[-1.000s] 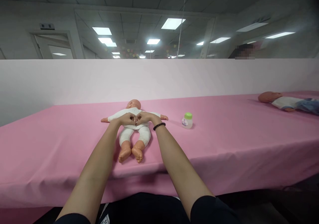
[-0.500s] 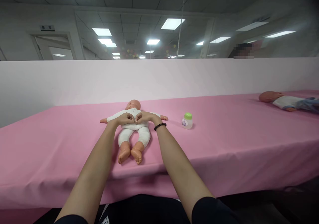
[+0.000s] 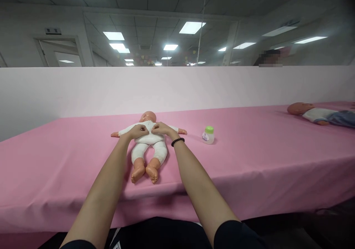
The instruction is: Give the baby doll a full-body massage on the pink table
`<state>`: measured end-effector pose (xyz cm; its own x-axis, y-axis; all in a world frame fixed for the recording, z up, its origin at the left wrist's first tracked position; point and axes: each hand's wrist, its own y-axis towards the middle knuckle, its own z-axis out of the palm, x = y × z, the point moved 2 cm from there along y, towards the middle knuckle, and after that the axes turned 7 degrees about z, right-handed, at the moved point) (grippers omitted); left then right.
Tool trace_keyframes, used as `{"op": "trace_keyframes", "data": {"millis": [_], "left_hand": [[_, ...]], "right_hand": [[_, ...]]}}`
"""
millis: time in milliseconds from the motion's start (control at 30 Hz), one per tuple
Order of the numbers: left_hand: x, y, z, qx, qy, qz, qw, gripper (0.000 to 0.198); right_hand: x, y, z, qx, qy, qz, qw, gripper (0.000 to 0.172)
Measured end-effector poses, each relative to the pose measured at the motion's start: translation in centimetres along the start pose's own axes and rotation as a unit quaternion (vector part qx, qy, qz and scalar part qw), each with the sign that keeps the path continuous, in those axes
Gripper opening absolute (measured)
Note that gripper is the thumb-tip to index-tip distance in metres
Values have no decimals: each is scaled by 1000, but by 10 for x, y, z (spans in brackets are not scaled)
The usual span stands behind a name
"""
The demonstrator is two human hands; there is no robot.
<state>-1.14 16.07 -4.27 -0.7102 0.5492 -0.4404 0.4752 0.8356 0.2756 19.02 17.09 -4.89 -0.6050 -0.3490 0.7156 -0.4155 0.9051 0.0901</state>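
A baby doll (image 3: pixel 148 145) in a white suit lies on its back on the pink table (image 3: pixel 249 156), head away from me, bare feet toward me. Both my hands rest on its chest, close together. My left hand (image 3: pixel 138 130) has its fingers curled and pinching the white cloth. My right hand (image 3: pixel 161 129), with a dark bead bracelet at the wrist, also pinches the cloth beside it. The doll's arms stick out to either side.
A small white bottle with a green cap (image 3: pixel 208 135) stands right of the doll. A second doll (image 3: pixel 318 113) lies at the far right of the table. A pale partition wall (image 3: pixel 177 88) runs behind; another person's head shows above it.
Both hands have shifted slightly up the doll's chest toward its neck and stay pinched on the cloth. The doll and bottle have not moved.
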Motion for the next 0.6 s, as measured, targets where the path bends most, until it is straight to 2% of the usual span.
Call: {"op": "trace_keyframes", "data": {"millis": [133, 233, 300, 400, 533, 600], "left_hand": [[5, 3, 2, -6, -1, -23, 1000, 30], [4, 4, 4, 17, 33, -45, 998, 24], [1, 3, 4, 11, 42, -40, 998, 20], [-3, 2, 4, 0, 37, -17, 999, 21], [-3, 8, 9, -83, 84, -30, 993, 24], [-3, 14, 13, -103, 123, -52, 986, 23]], "right_hand": [[-1, -1, 3, -52, 10, 10, 999, 17], [1, 2, 10, -65, -28, 26, 997, 11], [3, 3, 12, -76, -40, 26, 996, 7], [5, 1, 12, -95, -53, 29, 994, 10], [3, 7, 13, -146, -75, 34, 986, 16], [2, 13, 16, -166, -96, 36, 981, 21]]}}
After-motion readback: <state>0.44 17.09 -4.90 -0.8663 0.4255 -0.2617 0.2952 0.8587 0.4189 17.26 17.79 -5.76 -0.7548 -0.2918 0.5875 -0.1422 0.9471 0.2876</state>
